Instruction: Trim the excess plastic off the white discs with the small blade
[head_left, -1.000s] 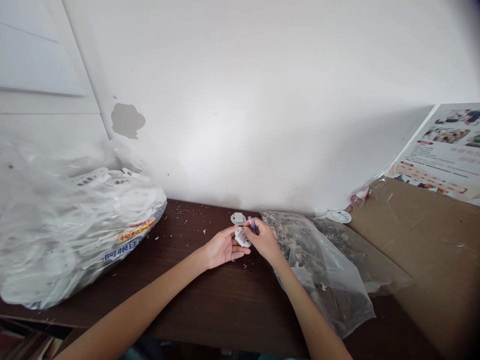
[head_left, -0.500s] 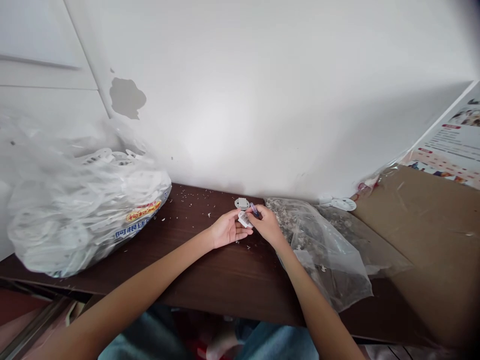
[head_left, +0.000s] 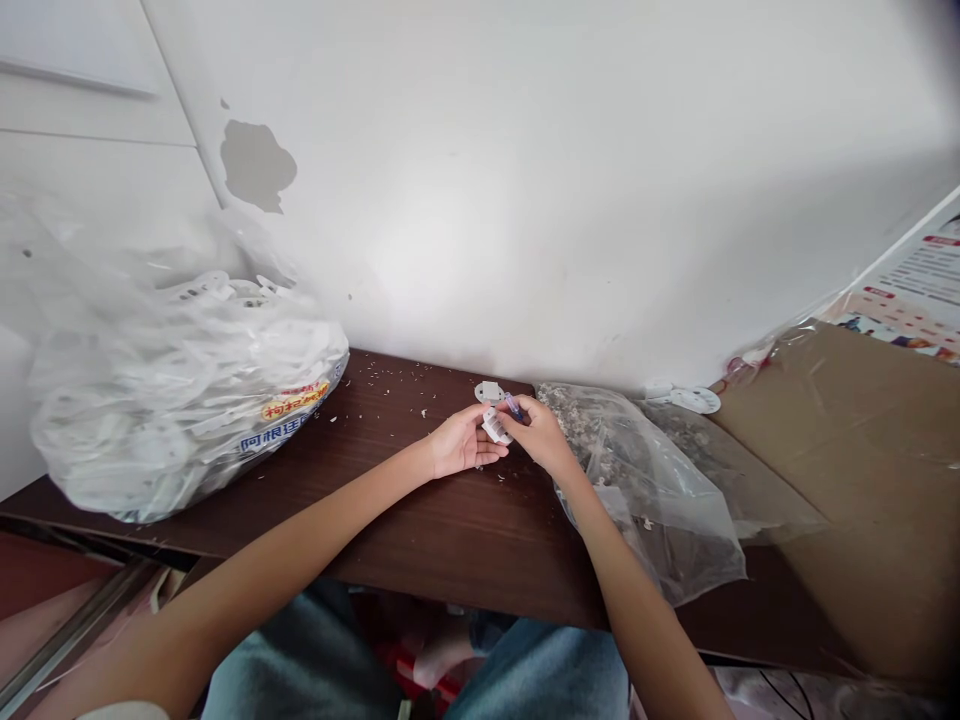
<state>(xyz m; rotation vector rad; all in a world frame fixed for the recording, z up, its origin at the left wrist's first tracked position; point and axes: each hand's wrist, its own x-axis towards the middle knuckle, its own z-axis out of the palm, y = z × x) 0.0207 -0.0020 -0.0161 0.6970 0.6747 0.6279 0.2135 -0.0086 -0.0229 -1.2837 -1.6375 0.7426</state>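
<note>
A small white plastic piece [head_left: 496, 428] is between my hands over the dark brown table. My left hand [head_left: 459, 442], palm turned up, has its fingers closed on the piece's left side and under it. My right hand [head_left: 541, 436] pinches a small purple-and-dark tool [head_left: 514, 406] against the piece; the tool's tip is too small to make out. Just behind my fingers lies a grey-white oval part [head_left: 490, 392] with a raised block on it.
Brown table [head_left: 420, 540] carries white scraps. A big clear bag [head_left: 187, 400] of white parts stands left. Right are a clear bag [head_left: 637, 480] with greyish bits, white discs [head_left: 694, 400] and a brown board [head_left: 870, 450]. A white wall [head_left: 525, 180] rises behind.
The view has tilted slightly, so the table and bags appear higher. The white piece has turned a little between my hands, which stay close together.
</note>
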